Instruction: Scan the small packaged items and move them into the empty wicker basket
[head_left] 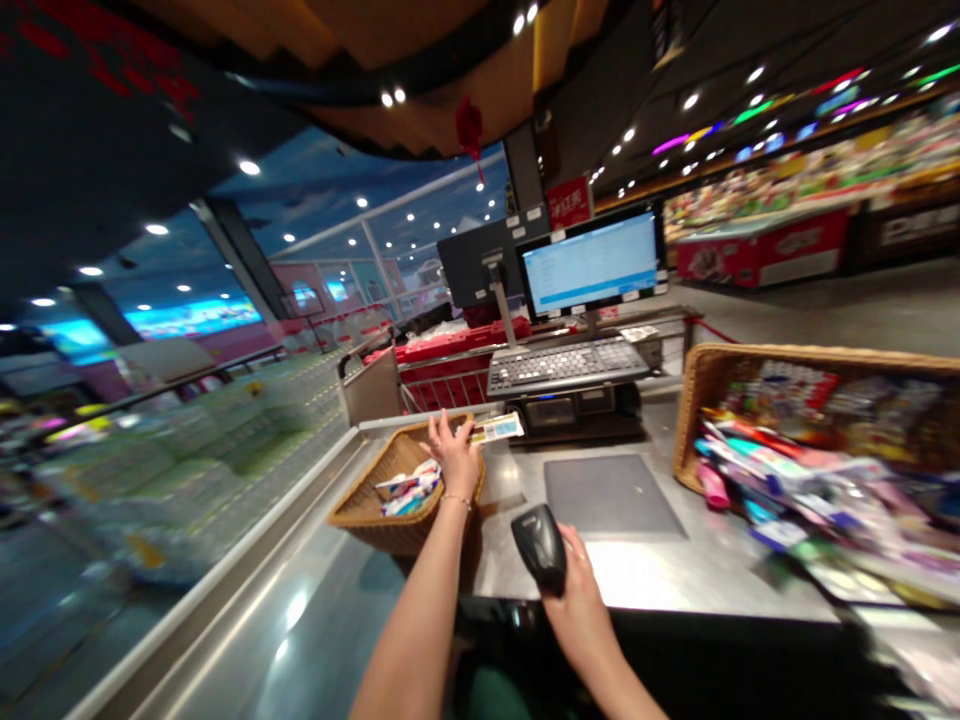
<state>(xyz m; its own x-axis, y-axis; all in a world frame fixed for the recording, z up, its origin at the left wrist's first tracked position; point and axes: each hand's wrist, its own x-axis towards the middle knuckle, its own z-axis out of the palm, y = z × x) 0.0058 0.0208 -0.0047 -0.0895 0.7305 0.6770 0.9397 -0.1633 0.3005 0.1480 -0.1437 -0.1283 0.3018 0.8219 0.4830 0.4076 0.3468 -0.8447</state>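
My left hand (454, 450) reaches forward over the rim of a small wicker basket (360, 500) and pinches a flat, light-coloured packet (496, 429) just in front of the till. My right hand (577, 590) is closed round a black handheld barcode scanner (540, 545), held low over the steel counter (675, 570), its head pointing forward toward the packet. The small basket holds a few wrapped items (409, 492).
A keyboard (566, 365) and a lit monitor (591, 263) stand behind a grey mat (609, 495). A large wicker basket (701, 400) full of colourful packets sits at the right. A red shopping trolley (442, 375) stands beyond the counter. Stacked goods are blurred at left.
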